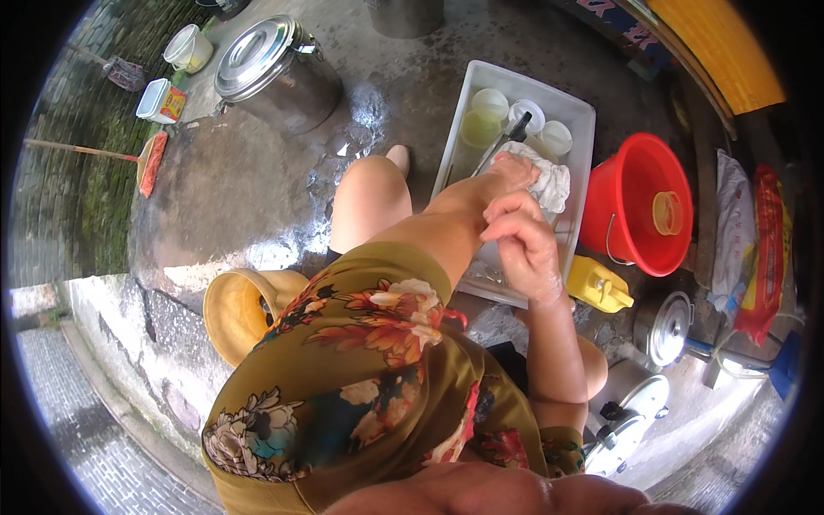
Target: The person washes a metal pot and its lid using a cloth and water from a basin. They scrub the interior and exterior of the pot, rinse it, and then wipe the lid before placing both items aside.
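My left hand is over a white plastic tub, its fingers closed on a bunched white cloth. A utensil with a black handle slants beside that hand; its far end is partly hidden. Several cups lie at the tub's upper end, among them a greenish cup, a clear cup and a white-rimmed cup. My right hand, wet, is raised over the tub's near right part with fingers curled and apart. Nothing shows in it. My left forearm hides part of the tub.
Right of the tub stand a red bucket with a yellowish cup inside, a yellow jug and a lidded pot. A large lidded steel pot, a broom and a tipped yellow bucket are leftward. The concrete floor is wet.
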`<state>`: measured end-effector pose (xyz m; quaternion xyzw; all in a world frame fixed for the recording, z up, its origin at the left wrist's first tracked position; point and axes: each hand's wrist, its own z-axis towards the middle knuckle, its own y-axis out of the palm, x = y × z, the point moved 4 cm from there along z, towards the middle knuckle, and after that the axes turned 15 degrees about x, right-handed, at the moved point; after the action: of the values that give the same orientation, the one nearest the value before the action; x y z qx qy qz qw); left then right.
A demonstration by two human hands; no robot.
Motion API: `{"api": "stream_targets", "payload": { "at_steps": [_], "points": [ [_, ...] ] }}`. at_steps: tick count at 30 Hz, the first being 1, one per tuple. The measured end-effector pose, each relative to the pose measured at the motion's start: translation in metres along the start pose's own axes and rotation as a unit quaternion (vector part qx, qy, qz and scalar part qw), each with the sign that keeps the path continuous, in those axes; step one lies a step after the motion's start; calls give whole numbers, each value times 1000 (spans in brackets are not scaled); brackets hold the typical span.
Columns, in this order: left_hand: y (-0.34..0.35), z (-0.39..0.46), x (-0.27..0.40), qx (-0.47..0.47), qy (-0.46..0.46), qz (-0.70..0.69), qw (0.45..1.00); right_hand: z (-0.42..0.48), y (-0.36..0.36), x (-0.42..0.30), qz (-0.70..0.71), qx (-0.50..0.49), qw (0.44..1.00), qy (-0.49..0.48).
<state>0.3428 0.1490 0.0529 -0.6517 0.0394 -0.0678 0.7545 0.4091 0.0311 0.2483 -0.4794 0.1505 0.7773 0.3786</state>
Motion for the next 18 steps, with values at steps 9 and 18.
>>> {"api": "stream_targets", "payload": {
  "at_steps": [9, 18],
  "points": [
    [1, 0, -4, 28, 14, -31, 999, 37, 33, -38, -67, -248, 960, -106],
    [-7, -3, -13, 47, -13, -90, 995, 23, 27, -39, -124, -196, 959, -161]
  ]
}}
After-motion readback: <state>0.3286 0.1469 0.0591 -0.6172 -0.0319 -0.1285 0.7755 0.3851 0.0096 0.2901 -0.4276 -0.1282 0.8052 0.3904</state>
